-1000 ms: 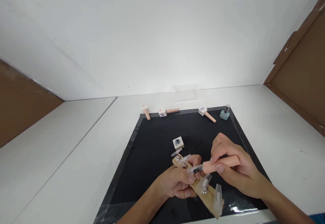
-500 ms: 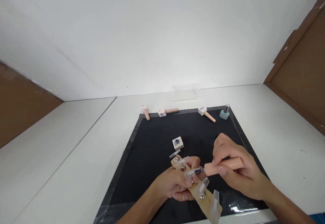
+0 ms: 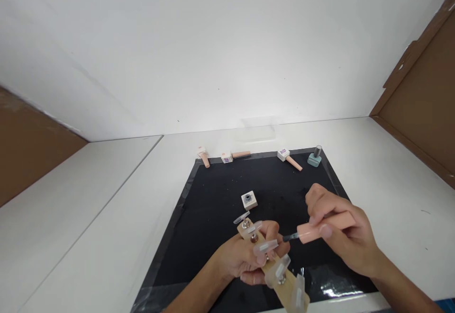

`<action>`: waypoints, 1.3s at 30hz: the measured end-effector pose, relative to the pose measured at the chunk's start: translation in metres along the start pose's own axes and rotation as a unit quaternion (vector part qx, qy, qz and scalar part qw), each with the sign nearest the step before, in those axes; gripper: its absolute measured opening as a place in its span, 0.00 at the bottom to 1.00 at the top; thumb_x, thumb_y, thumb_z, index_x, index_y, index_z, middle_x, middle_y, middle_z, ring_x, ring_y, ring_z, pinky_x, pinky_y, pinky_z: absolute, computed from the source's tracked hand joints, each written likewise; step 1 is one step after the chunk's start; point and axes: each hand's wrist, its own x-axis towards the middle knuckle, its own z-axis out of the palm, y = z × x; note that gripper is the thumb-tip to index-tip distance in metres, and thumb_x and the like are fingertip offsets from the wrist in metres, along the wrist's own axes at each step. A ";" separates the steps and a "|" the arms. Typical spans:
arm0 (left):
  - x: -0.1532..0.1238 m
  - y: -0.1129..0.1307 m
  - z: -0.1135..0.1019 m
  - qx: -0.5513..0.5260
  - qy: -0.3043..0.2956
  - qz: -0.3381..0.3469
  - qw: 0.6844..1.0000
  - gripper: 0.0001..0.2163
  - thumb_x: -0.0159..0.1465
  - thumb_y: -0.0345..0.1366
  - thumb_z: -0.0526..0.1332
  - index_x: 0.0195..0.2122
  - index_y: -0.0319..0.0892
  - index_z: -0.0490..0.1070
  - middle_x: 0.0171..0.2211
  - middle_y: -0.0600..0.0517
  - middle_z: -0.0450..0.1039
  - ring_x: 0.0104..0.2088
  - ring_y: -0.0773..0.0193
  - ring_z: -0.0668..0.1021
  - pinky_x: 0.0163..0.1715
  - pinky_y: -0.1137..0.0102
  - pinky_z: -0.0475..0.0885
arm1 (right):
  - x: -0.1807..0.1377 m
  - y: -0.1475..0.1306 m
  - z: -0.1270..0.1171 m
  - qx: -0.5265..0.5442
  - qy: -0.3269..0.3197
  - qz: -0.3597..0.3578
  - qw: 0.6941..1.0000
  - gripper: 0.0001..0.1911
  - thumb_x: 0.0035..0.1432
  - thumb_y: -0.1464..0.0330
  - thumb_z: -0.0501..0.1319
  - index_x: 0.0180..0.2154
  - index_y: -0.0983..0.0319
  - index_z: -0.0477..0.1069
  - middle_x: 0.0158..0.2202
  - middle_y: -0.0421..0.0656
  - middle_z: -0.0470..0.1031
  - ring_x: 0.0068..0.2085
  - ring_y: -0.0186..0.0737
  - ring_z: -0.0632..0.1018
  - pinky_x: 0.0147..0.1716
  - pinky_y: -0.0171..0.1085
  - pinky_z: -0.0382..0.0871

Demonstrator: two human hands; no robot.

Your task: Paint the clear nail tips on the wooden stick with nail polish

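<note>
My left hand (image 3: 245,258) grips a wooden stick (image 3: 282,284) that carries several clear false nail tips (image 3: 266,245) on metal studs. My right hand (image 3: 341,235) pinches a pink nail polish brush cap (image 3: 325,225), its dark brush tip pointing left, a short way right of the middle nail tip. An open small white polish bottle (image 3: 249,200) stands on the black mat (image 3: 213,209) just beyond the stick.
Along the mat's far edge lie three pink-capped polish bottles (image 3: 204,156) (image 3: 236,156) (image 3: 289,158) and a teal bottle (image 3: 314,157) stands upright. The mat rests on a white table (image 3: 88,218). Brown cardboard panels (image 3: 419,100) stand at the right and left.
My right hand has drawn the brush to the right, off the nail tip. My left hand has shifted the stick slightly down and left.
</note>
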 end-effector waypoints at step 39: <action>0.016 0.011 0.014 0.086 0.039 -0.010 0.995 0.22 0.44 0.38 0.73 0.17 0.39 0.56 0.17 0.61 0.62 0.08 0.83 0.56 0.04 0.85 0.52 | 0.013 -0.006 -0.001 -0.105 -0.040 -0.080 0.990 0.12 0.50 0.80 0.54 0.28 0.57 0.65 0.18 0.34 0.58 0.21 0.36 0.61 0.22 0.37 0.56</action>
